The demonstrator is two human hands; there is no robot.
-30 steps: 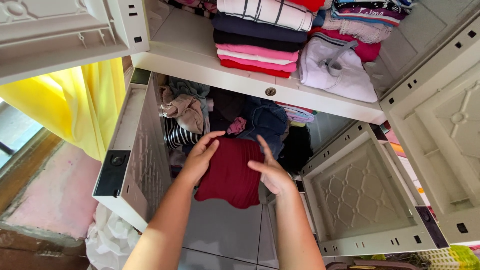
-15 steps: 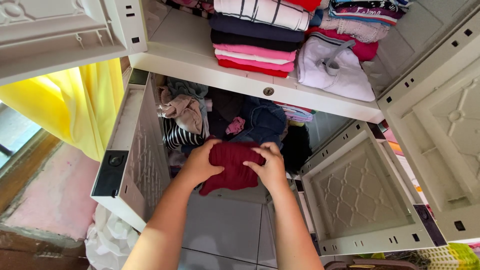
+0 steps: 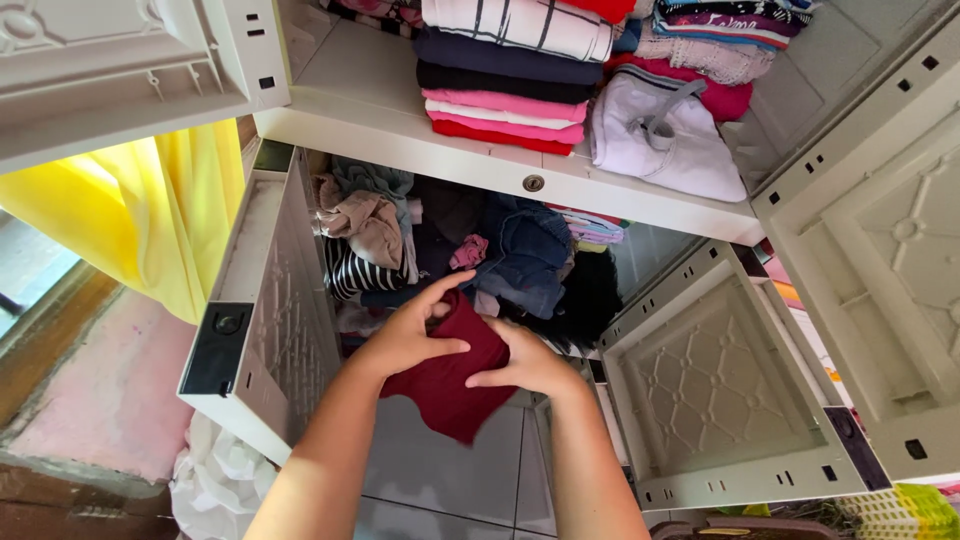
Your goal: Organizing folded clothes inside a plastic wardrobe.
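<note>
Holding a dark red garment [image 3: 447, 372] between both hands, the person is standing in front of an open white plastic cabinet [image 3: 640, 195]. The left hand [image 3: 405, 335] is pressing on the cloth's upper left part with its fingers [image 3: 440, 292] curled over the top edge, while the right hand [image 3: 525, 362] is gripping the right side, fingers clenched on the fabric. The garment is hanging just in front of the lower compartment [image 3: 470, 250], its bottom corner dangling above the tiled floor [image 3: 440, 480].

Judging by how things lie, the folding looks only partly done: the cloth is bunched and doubled over but not yet flat or squared, and it is not lying on any shelf. The lower compartment is looking jumbled with loose clothes, while the upper shelf [image 3: 370, 120] is carrying neat piles.

Counting: one garment in hand, two hands, two doors swung open on the lower compartment, two folded stacks plus one pale lilac bundle [image 3: 665, 135] above, and one yellow curtain [image 3: 150, 210] at the left.
</note>
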